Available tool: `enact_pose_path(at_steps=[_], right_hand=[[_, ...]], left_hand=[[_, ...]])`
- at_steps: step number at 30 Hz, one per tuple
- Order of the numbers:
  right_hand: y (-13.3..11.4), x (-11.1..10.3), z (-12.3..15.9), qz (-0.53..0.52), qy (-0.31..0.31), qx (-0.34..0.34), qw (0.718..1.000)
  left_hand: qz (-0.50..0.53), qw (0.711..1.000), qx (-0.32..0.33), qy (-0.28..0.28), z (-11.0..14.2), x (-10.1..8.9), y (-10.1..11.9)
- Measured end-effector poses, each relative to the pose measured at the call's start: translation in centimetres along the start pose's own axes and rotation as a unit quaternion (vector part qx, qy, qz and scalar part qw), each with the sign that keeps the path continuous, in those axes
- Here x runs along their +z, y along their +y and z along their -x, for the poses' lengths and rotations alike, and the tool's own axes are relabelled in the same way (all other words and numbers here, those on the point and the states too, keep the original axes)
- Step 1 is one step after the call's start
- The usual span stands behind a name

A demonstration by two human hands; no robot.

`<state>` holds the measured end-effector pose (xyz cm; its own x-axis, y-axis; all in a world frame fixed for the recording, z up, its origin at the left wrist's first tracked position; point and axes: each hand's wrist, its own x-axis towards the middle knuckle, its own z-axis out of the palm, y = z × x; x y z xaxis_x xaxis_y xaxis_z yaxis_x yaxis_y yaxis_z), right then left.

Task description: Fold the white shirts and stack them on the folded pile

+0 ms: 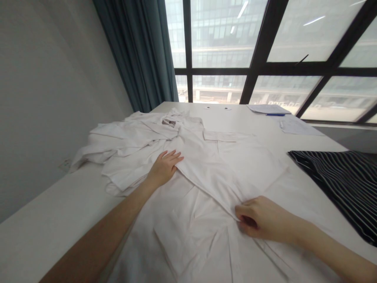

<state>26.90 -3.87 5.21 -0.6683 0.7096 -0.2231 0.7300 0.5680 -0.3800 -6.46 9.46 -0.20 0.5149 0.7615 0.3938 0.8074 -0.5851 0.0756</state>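
A white coat (203, 165) lies spread and wrinkled over the white table, its near part running out of view at the bottom. My left hand (166, 167) rests on it near the middle, fingers stretched out beside a long folded edge. Lower right, my right hand (256, 218) pinches that same edge between thumb and fingers, lifting it slightly. The fingertips of the right hand are partly hidden by the cloth. Beyond my left hand, more bunched white cloth (126, 135) is heaped; I cannot tell whether it is a separate garment.
Black fabric with white stripes (341, 177) lies at the table's right edge. Papers (269, 109) and a blue pen (275, 114) are at the far right of the white table (38, 204). A teal curtain (141, 51) and large windows stand behind, a grey wall (44, 98) at left.
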Motion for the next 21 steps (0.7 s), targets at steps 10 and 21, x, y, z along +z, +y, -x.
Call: enact_pose_path(at_steps=[10, 21], right_hand=[[0.4, 0.6, 0.1, -0.073, -0.011, -0.060, 0.995], [5.5, -0.4, -0.1, 0.047, 0.215, 0.172, 0.960]], left_hand=[[-0.002, 0.999, 0.005, 0.038, 0.2, -0.2, -0.2], [0.085, 0.970, -0.155, 0.164, -0.1, 0.5, -1.8]])
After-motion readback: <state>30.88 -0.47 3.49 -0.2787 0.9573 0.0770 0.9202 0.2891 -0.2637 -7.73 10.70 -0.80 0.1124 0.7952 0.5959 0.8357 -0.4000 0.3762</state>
